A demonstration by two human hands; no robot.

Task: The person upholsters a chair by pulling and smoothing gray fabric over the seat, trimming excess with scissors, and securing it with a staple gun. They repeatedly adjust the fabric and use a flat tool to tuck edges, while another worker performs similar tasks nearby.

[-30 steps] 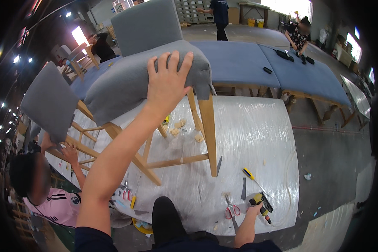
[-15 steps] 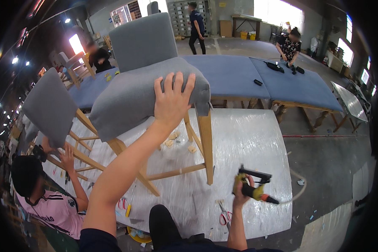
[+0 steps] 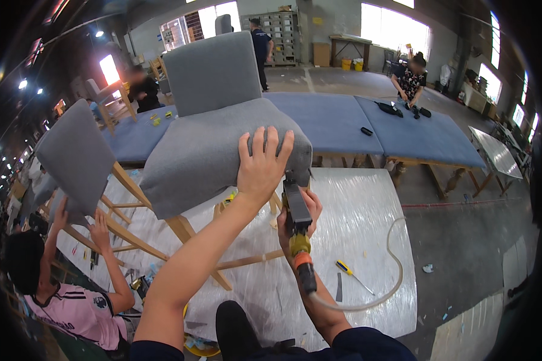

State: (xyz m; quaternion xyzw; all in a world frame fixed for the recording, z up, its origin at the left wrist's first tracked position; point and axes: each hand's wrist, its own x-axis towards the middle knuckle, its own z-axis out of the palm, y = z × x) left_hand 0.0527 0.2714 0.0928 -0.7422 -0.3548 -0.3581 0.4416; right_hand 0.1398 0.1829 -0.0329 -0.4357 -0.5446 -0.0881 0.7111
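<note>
My left hand (image 3: pixel 260 170) presses flat on the grey seat cushion (image 3: pixel 211 153); right hand (image 3: pixel 302 212) clamps the staple gun (image 3: pixel 296 224) (hose trailing). A slip risks stapling my fingers.

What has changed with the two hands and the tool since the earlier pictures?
The right hand picked the pneumatic stapler up from the plastic-covered table and raised it to the front edge of the grey chair seat. The left hand stayed pressed flat on the seat.
</note>
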